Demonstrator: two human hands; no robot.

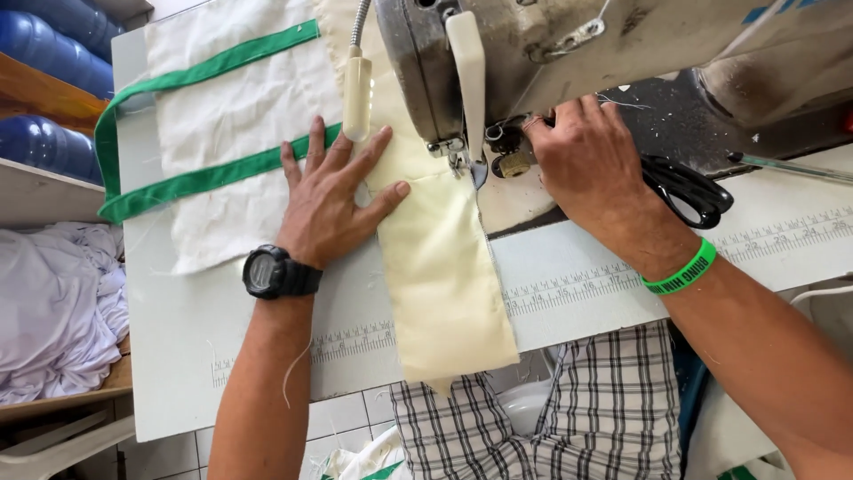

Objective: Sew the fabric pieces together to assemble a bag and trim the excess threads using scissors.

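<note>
My left hand (330,196) lies flat with fingers spread on a cream fabric strip (440,267) and on the white cloth with green bands (233,124) beside it. The strip runs under the presser foot (462,162) of a grey sewing machine (533,53) and hangs over the table's front edge. My right hand (586,160) reaches in behind the needle area, its fingertips at a small brass part next to the foot; whether it grips anything is hidden. A black watch is on my left wrist, a green band on the right.
Black scissors (689,188) lie on the table (178,338) just right of my right hand. A ruler scale runs along the table's front. White cloth (53,302) is piled on a shelf at the left, blue bottles (49,40) above it. A machine lamp (357,98) hangs over the fabric.
</note>
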